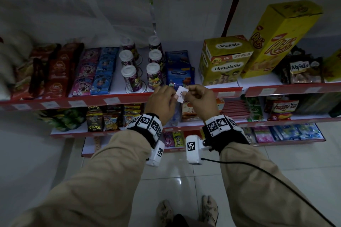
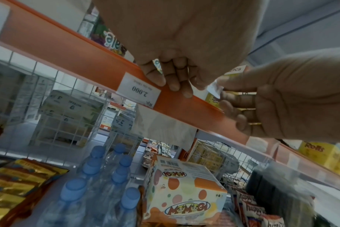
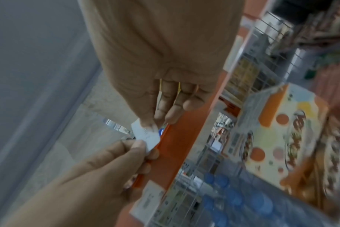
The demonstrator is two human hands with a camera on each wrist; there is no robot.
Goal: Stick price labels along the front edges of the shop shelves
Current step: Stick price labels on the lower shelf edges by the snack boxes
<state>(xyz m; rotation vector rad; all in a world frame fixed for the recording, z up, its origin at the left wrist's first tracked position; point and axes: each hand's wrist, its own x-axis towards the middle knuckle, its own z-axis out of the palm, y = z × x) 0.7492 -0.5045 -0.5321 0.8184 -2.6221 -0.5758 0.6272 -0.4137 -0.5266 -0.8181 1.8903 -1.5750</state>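
Left hand [image 1: 160, 100] and right hand [image 1: 199, 98] both pinch one price label [image 1: 181, 94] before the red shelf edge [image 1: 129, 98] (cups [image 1: 152, 75] just behind; stuck label [image 2: 139, 89] left).

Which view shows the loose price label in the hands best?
The head view: the price label faces the camera, pinched between left hand and right hand. The right wrist view shows it blurred; the left wrist view shows only a sliver.

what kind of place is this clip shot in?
Almost certainly a small grocery or snack shop. Red-edged shelves carry packaged goods such as a Chocolatos box, and a stuck-on price label reads Rp 2.000. Both hands, left hand and right hand, pinch another paper price label.
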